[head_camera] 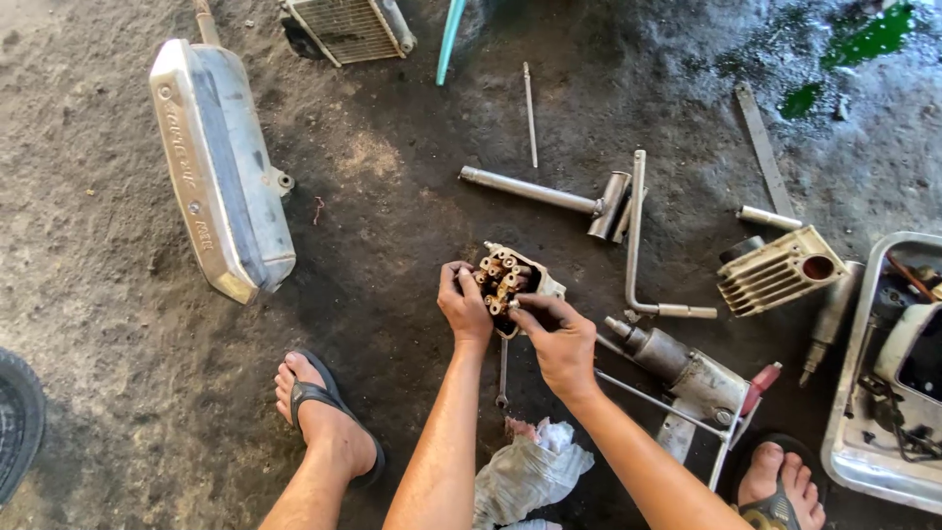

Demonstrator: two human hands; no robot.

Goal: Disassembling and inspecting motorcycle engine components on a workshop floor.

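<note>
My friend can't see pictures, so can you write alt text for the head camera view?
Seen from above, a person's left hand and right hand hold a small, grimy metal engine part over a dirty concrete floor. Around it lie a silver exhaust cover, an L-shaped wrench, a finned metal block, a crumpled rag and the person's sandalled feet.

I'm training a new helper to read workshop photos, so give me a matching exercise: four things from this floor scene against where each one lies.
Things:
1. exhaust cover
2. rag
3. metal tray
4. engine part

Places:
A. between the person's forearms, at the bottom
B. held in both hands, at the centre
C. on the floor, upper left
D. at the right edge

Pairs: 1-C, 2-A, 3-D, 4-B. The left hand and right hand both grip the engine part.
</note>
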